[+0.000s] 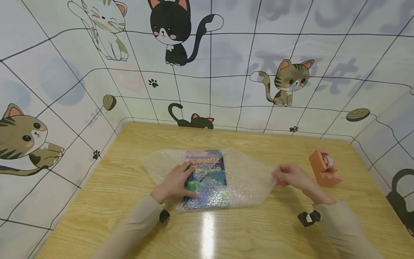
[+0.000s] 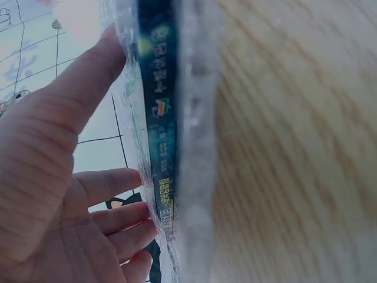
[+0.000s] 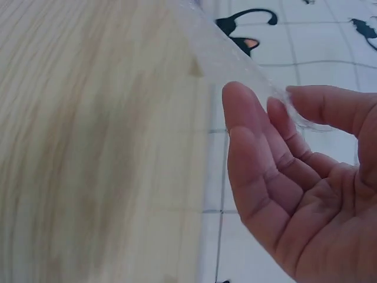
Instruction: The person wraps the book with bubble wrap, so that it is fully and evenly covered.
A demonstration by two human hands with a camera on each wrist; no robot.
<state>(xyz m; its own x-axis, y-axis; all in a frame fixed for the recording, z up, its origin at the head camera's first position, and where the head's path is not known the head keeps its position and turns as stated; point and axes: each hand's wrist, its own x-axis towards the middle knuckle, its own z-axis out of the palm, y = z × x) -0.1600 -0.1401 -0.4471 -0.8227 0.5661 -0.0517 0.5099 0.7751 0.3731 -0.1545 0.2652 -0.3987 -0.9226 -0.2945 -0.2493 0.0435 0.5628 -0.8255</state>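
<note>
A book [image 1: 210, 180] with a colourful blue-green cover lies on the table under a layer of bubble wrap [image 1: 249, 176]. My left hand [image 1: 176, 181] rests on the book's left side through the wrap, its fingers spread. In the left wrist view the book's dark spine [image 2: 158, 118] shows through the plastic, with the fingers [image 2: 123, 218] against the cover side. Off to the right, my right hand [image 1: 292, 176] pinches the outer corner of the wrap, which stretches out from the book. The right wrist view shows the wrap's edge [image 3: 235, 65] between thumb and fingers.
An orange tape dispenser [image 1: 323, 171] with a roll of clear tape stands right of my right hand. The wooden table [image 1: 155, 133] meets walls covered in a cat-print sheet [image 1: 233, 90] at the back and both sides.
</note>
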